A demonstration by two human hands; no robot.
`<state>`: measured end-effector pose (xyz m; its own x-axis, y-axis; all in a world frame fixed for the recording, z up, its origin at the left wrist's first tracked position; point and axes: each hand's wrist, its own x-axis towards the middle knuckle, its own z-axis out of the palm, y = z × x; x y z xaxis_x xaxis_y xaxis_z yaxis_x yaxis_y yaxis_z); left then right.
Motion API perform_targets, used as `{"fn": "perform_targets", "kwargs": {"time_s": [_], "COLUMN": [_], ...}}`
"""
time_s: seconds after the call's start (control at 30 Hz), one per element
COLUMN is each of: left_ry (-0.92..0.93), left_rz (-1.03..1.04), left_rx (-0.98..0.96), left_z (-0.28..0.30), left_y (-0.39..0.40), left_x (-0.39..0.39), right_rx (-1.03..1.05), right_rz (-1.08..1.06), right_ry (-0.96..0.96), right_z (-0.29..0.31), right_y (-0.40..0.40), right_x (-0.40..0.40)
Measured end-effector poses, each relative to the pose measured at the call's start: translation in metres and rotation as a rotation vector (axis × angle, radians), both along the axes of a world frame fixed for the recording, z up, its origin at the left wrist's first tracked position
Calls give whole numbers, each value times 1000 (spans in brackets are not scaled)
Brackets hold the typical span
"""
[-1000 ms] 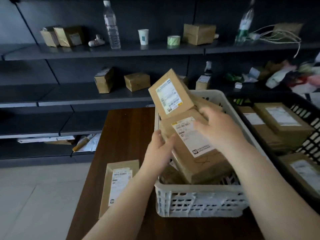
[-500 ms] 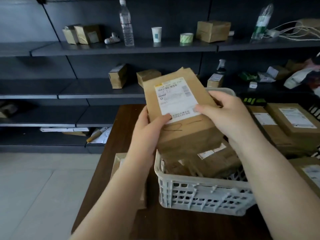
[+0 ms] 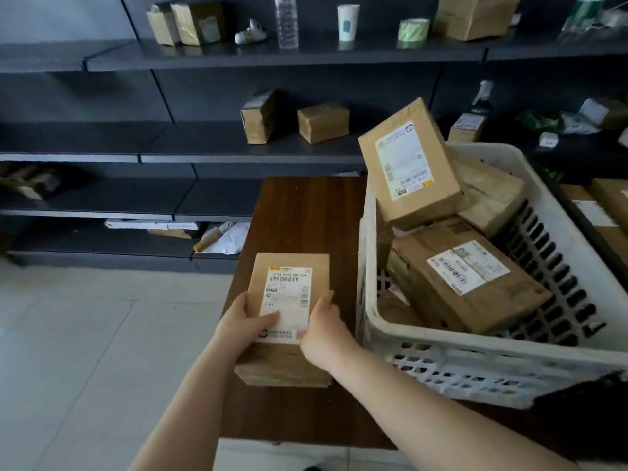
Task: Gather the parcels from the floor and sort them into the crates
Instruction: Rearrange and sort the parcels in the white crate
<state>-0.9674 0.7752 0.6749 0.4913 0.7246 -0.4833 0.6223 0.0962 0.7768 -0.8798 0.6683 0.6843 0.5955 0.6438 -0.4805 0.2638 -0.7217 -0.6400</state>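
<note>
**Both hands on a labelled parcel beside the white crate**

The left hand [image 3: 245, 322] grips the left edge of a brown parcel [image 3: 289, 283], thumb across the lower part of its white label. The right hand [image 3: 323, 329] holds the right edge, fingers curled along the side. This parcel sits low and centre in the frame, on top of another brown parcel [image 3: 283, 368] that lies on the dark wooden worktop [image 3: 306, 215].

Just to the right stands a white crate [image 3: 475, 365] holding several parcels: one flat with its label up [image 3: 465, 273], one tilted upright [image 3: 409, 164] against the crate's far left corner. At the right edge of the frame, more parcels lie in a dark crate [image 3: 577, 212]. Dark shelves [image 3: 204, 52] fill the upper part of the frame, carrying small boxes, a water bottle [image 3: 286, 22], a paper cup [image 3: 348, 18] and a roll of tape [image 3: 413, 29].
</note>
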Motion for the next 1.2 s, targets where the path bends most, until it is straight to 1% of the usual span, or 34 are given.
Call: {"fn": "perform_targets", "kwargs": {"time_s": [0.07,0.13,0.17,0.2,0.23,0.3,0.37,0.4,0.47,0.53,0.6,0.63,0.7,0.77,0.87,0.93,1.0,1.07,1.13,1.2], "left_ry": [24,58,48,-23,-146,-394,-537,-574,-550,-459,-390,-366,-342,-335,-360,-344,-298,-302,-294,-258], "left_rz": [-28,-46,-36,-16,0,-23,-100,-133,-172,-178,-128,-94,-35,33,101,141,170,176,172,227], "left_rx": [32,174,273,366,433,506,498,463,340,134,-110,-191,-248,-189,-64,-7,49,60,79,104], "left_z": [-11,-8,-2,9,23,55,81,90,98,96,88,83,77,72,70,70,70,67,63,58], "left_y": [3,7,8,5,-1,-19,-42,-54,-74,-92,-108,-114,-121,-123,-112,-101,-91,-85,-85,-86], "left_x": [1,10,19,29,41,67,96,111,143,173,197,205,218,229,246,256,266,275,284,294], "right_rx": [-24,39,119,224,328,501,616,648,630,535,424,355,235,216,330,361,336,285,269,310], "right_rz": [3,34,44,37,15,-42,-107,-152,-241,-288,-318,-323,-316,-299,-267,-226,-182,-156,-182,-245], "right_ry": [-15,-52,-90,-142,-211,-389,-527,-571,-623,-605,-517,-459,-356,-331,-301,-254,-198,-168,-183,-193], "right_z": [-7,1,11,23,38,67,92,100,109,106,95,88,73,62,62,66,68,65,57,49], "right_y": [1,-1,-4,-10,-17,-33,-55,-67,-93,-117,-135,-141,-148,-147,-133,-114,-92,-75,-64,-61], "right_x": [-1,2,6,12,19,40,71,89,130,171,208,223,245,260,275,280,284,288,291,291]}}
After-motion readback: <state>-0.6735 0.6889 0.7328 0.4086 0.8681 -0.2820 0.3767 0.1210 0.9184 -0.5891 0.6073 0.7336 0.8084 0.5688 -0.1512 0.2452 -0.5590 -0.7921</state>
